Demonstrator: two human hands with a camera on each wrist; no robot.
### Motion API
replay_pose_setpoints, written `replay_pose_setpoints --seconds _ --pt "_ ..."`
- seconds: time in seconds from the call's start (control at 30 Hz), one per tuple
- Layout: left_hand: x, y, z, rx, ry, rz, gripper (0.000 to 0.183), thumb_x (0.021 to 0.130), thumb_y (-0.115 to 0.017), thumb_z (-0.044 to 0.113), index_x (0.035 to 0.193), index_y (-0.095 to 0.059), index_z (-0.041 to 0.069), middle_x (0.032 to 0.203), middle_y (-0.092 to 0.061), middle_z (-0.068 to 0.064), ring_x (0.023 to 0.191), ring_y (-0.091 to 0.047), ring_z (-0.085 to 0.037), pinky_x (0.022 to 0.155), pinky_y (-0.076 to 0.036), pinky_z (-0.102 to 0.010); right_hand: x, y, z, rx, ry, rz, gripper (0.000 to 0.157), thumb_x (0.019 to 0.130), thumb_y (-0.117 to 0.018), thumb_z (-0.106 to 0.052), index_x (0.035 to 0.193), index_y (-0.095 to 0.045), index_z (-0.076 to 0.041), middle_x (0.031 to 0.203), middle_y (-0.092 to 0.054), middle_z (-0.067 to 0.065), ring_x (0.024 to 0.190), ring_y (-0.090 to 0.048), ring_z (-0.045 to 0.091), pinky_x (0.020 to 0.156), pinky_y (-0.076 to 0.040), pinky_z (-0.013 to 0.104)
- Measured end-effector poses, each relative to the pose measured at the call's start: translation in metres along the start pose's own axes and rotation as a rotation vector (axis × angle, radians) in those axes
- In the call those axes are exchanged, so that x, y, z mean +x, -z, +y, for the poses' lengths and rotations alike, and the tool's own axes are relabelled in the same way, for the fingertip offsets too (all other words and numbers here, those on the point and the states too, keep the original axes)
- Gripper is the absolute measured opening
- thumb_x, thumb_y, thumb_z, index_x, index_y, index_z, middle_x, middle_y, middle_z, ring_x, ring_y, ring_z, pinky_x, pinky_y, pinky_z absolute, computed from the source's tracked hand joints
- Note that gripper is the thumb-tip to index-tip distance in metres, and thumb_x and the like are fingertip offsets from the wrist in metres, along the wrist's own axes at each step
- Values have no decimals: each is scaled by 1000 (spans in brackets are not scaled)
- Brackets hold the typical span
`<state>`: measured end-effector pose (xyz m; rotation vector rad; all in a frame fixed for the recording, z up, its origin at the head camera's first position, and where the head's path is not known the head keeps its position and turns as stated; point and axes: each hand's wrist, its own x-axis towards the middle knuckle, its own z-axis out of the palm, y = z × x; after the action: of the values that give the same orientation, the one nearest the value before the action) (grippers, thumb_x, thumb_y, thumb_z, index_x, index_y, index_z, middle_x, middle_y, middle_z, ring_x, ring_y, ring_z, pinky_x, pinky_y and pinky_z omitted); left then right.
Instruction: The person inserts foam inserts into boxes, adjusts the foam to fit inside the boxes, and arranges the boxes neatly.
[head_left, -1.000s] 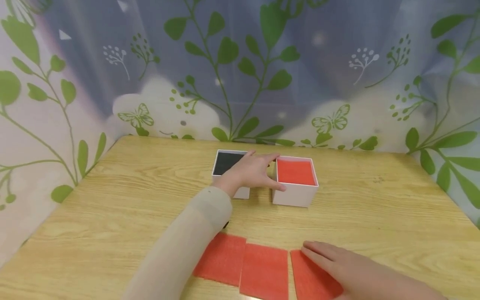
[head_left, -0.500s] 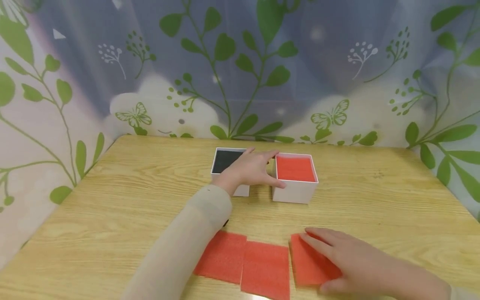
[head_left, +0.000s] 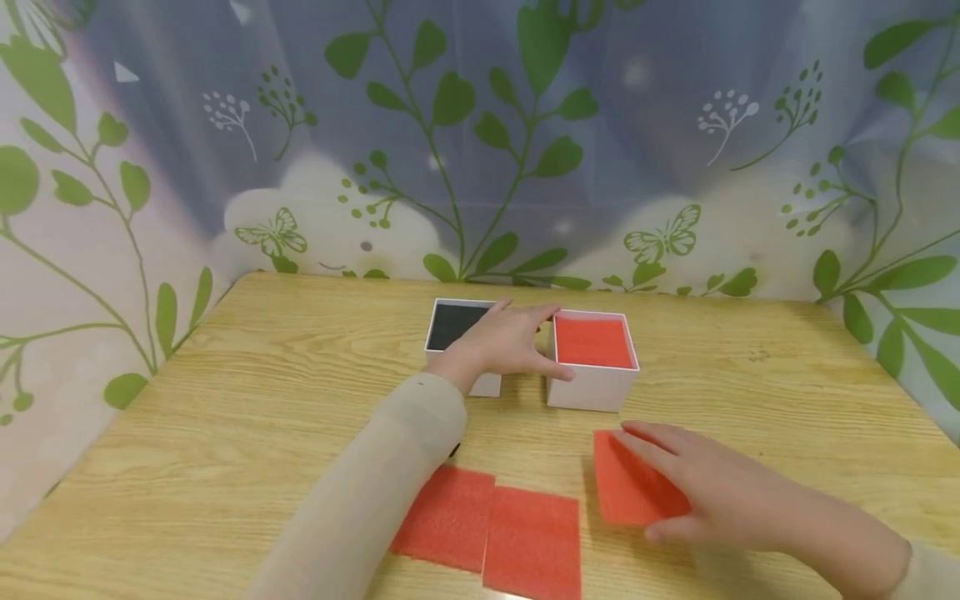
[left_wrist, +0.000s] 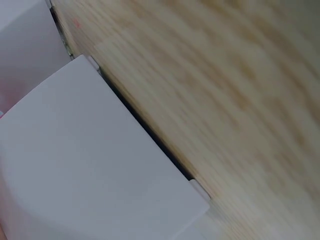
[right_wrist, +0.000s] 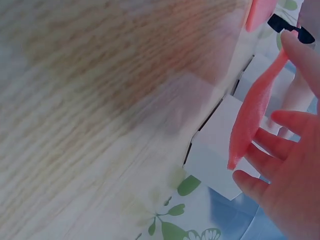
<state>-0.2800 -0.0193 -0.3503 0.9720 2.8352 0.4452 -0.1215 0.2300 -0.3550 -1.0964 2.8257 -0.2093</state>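
Observation:
My right hand (head_left: 708, 483) holds a red felt square (head_left: 630, 496) over the front right of the table, thumb at the near edge and fingers at the far one. In the right wrist view, that red felt piece (right_wrist: 252, 110) shows edge-on, bowed between thumb and fingers. My left hand (head_left: 502, 340) is spread between two white boxes. Its thumb lies against the front of the right box (head_left: 588, 387), which holds red felt (head_left: 592, 342); a fingertip reaches that box's back left corner. The left box (head_left: 486, 385) contains black sheets (head_left: 453, 321) and is partly hidden by the hand.
Two more red felt squares lie side by side at the front, a left one (head_left: 450, 521) partly under my left forearm and a right one (head_left: 532, 542). Behind the wooden table (head_left: 750, 392) hangs a leaf-patterned curtain (head_left: 480, 167). A white box wall (left_wrist: 100, 160) fills much of the left wrist view.
My right hand has lifted the rightmost red felt square off the table and carried it forward towards the boxes. The left hand stays in place at the boxes.

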Motion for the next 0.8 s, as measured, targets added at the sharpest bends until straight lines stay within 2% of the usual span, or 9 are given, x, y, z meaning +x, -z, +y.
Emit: replay_pose_setpoints --seconds 0.33,0.53,0.63,0.8 --pt "1 1 -1 -8 0 3 102 70 -61 72 149 -26 18 137 -48 3 122 -47 -9 113 -1 -39 12 8 3 17 -33 3 90 77 -66 -58 147 -31 -15 143 -37 12 124 -41 34 97 -39 52" --pt "0 2 0 -1 7 5 103 70 -61 72 149 -24 17 139 -47 3 123 -46 -9 113 0 -38 16 11 3 -41 -24 81 90 75 -71 -52 146 -33 -12 142 -39 11 123 -43 33 96 -40 50" --pt "-1 1 1 -3 7 0 103 70 -62 71 149 -25 17 141 -43 2 125 -44 -9 113 0 -38 16 14 5 -58 6 131 91 75 -72 -51 146 -32 -10 142 -39 12 122 -43 34 95 -41 50" --pt "0 0 0 -2 6 2 103 69 -62 72 149 -26 17 142 -43 2 125 -44 -9 113 -1 -38 20 21 9 -65 15 155 93 74 -74 -49 146 -30 -10 142 -37 13 122 -43 35 95 -41 51"
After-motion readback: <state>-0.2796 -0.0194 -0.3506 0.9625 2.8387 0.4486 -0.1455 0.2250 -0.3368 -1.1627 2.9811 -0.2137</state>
